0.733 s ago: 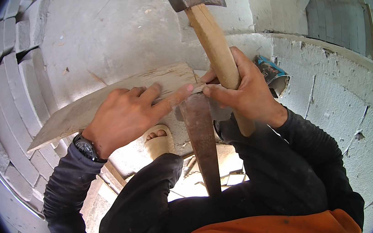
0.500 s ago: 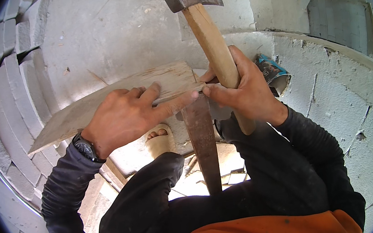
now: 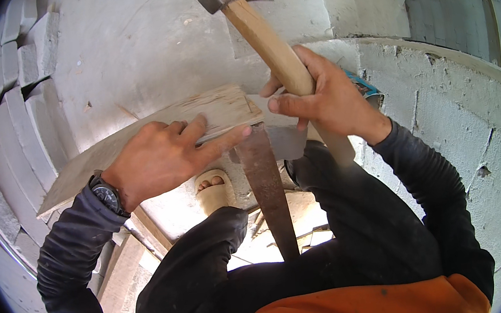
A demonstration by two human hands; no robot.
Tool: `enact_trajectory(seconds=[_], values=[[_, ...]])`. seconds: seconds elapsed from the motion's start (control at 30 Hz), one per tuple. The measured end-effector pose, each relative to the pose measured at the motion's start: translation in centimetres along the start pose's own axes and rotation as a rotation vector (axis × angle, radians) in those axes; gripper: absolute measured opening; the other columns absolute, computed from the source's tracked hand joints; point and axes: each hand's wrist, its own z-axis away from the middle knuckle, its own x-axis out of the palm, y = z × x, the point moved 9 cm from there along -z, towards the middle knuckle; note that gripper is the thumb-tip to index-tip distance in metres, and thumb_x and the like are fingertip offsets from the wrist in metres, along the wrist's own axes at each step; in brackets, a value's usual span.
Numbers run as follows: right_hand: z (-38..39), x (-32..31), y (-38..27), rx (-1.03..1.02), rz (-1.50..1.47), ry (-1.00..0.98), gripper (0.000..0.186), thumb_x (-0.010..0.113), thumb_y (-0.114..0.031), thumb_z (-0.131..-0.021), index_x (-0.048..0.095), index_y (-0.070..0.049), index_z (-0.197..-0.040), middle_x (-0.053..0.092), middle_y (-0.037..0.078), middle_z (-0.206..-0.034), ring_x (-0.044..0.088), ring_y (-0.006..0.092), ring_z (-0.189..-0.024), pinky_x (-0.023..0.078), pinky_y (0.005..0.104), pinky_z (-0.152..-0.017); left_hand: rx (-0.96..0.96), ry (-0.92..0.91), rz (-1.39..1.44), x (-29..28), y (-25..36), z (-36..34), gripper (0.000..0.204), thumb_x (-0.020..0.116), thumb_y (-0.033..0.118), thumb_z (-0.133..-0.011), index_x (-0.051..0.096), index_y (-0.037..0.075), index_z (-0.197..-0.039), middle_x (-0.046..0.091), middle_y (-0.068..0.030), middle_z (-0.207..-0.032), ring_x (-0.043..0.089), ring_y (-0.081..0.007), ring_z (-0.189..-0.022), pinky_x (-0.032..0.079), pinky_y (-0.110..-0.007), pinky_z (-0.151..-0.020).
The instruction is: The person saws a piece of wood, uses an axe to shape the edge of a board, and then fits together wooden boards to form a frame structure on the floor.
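A pale plywood board (image 3: 102,152) lies slanted in front of me, its right end splintered. My left hand (image 3: 160,154) holds it, fingers on its top face and thumb along the near edge. Under that end is a brown, rusty tapered blade (image 3: 263,180), like a handsaw's, narrowing toward my lap. Whether blade and board are joined is hidden. My right hand (image 3: 327,101) grips a hatchet (image 3: 265,43) by its wooden handle, thumb pointing left. The dark steel head is at the far end, up and away from me. The handle's near end is blurred.
Grey blocks (image 3: 42,118) are stacked at the left, and a pale block wall (image 3: 445,128) curves along the right. A blue-and-dark packet (image 3: 366,84) sits behind my right hand. My sandalled foot (image 3: 213,191) is below the board, near a wooden strip (image 3: 151,229).
My right hand has drawn away from the board's end and lifted a little, carrying the hatchet up and left. The left hand stays on the board, which has shifted slightly left.
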Motion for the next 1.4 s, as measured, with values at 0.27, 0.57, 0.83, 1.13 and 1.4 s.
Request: enact_trajectory(seconds=[0.27,0.57,0.83,1.13,1.4], values=[[-0.1,0.8,-0.1,-0.005,0.085,-0.008,0.053,0.084,-0.017,-0.093,0.053,-0.004,-0.135,0.076,0.006,-0.105,0.07,0.0103,-0.077,0.058,0.0257,-0.059,0.012,-0.042,-0.009,-0.1,-0.1,0.0,0.082,0.064,0.022,-0.092,0.034,0.034,-0.168,0.067,-0.0135,-0.123,0.072,-0.0193,-0.065,0.061,-0.031,-0.059],[-0.7,1.4,0.8,-0.114,0.065,-0.001,0.05,0.086,-0.022,-0.088,0.057,-0.001,-0.124,0.074,0.008,-0.096,0.07,0.0183,-0.085,0.056,0.0343,-0.079,0.026,-0.02,-0.027,0.0,-0.1,-0.1,0.081,0.063,0.021,-0.093,0.035,0.031,-0.168,0.068,-0.0137,-0.125,0.071,-0.0192,-0.065,0.062,-0.031,-0.06],[-0.8,-0.4,1.2,-0.026,-0.061,-0.034,0.054,0.088,-0.028,-0.091,0.058,-0.002,-0.128,0.072,0.008,-0.097,0.07,0.0113,-0.073,0.058,0.0277,-0.066,0.044,-0.022,-0.001,-0.4,0.0,-0.5,0.084,0.065,0.016,-0.091,0.035,0.031,-0.168,0.068,-0.0139,-0.125,0.072,-0.0209,-0.069,0.062,-0.032,-0.061],[0.0,-3.5,-3.2,-0.223,0.452,0.117,0.053,0.082,-0.033,-0.087,0.064,0.006,-0.118,0.072,0.022,-0.093,0.072,0.0301,-0.08,0.057,0.0413,-0.076,0.023,-0.037,0.058,0.0,-0.2,-0.2,0.089,0.069,0.01,-0.085,0.039,0.029,-0.166,0.068,-0.0144,-0.127,0.074,-0.0227,-0.075,0.063,-0.034,-0.065],[-0.7,0.3,-0.2,-0.023,0.144,-0.076,0.05,0.083,-0.029,-0.085,0.064,0.004,-0.118,0.073,0.015,-0.092,0.07,0.0226,-0.071,0.055,0.0334,-0.056,0.033,-0.026,0.046,-0.2,0.0,-0.3,0.089,0.069,0.008,-0.084,0.04,0.029,-0.165,0.068,-0.0142,-0.126,0.075,-0.0235,-0.076,0.063,-0.035,-0.067]])
